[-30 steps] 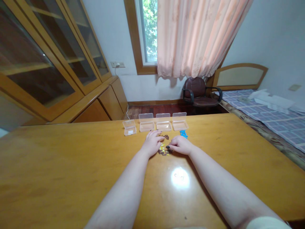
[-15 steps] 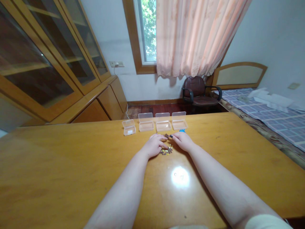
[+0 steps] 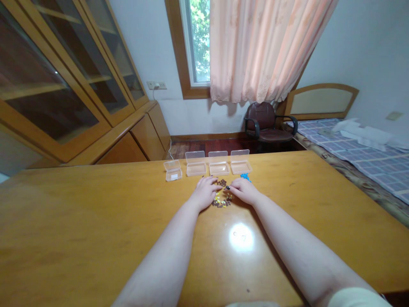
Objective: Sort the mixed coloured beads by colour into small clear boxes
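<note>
- left hand [image 3: 204, 194] is palm down with fingers loosely spread, so pretty open, fingertips right by the small brown pile [image 3: 223, 182]
- right hand [image 3: 243, 189] is curled in, thumb and fingertips close together near that pile, can't really tell if there's a piece pinched in there, too tiny
- mixed yellow and brown pieces [image 3: 222, 200] sit on the table [image 3: 96, 221] between the hands, just on the near side of the brown ones
- blue pieces [image 3: 245, 176] are just past the right knuckles, in front of the rightmost open clear box [image 3: 241, 167]
</note>
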Tool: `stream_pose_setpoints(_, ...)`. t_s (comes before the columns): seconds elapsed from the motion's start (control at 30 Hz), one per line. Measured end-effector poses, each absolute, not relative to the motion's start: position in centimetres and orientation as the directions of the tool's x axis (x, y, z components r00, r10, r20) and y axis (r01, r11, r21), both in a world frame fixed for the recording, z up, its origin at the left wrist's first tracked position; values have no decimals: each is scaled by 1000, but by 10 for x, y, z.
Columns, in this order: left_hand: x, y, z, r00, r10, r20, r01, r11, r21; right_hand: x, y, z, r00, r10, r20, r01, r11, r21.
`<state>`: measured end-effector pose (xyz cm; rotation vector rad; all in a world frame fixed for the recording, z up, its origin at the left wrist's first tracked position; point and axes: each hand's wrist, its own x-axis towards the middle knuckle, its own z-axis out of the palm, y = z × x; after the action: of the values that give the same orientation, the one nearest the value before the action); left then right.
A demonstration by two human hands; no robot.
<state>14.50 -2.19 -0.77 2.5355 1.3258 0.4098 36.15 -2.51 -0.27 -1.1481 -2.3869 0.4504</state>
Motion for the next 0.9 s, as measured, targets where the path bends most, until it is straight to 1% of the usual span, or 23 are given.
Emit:
stream_pose_setpoints(0.13,146,-24,-6,506,859,78,788,-497,363,360,-28,1,-658,704,268,545,690,-475)
stream_pose_setpoints(0.27,146,-25,-2,514,846,142,754,-525,395,356,-32,6,-748,615,247,461,751,-473)
stream_pose_setpoints(0.5,145,-22,-1,563,780,273,651,-622,434,352,-35,7,-741,637,213,526,748,-405)
stream_pose_setpoints(0.7,143,-21,-4,582,742,332,607,-668,431,356,-33,6,-712,653,258,517,736,-437)
stream_pose_setpoints(0.8,144,-21,-3,581,744,332,606,-667,433,356,-34,6,-734,635,243,495,743,-450)
stream_pose_setpoints(0.9,144,-20,-3,571,754,325,614,-655,441,354,-35,5,-735,642,217,510,735,-446)
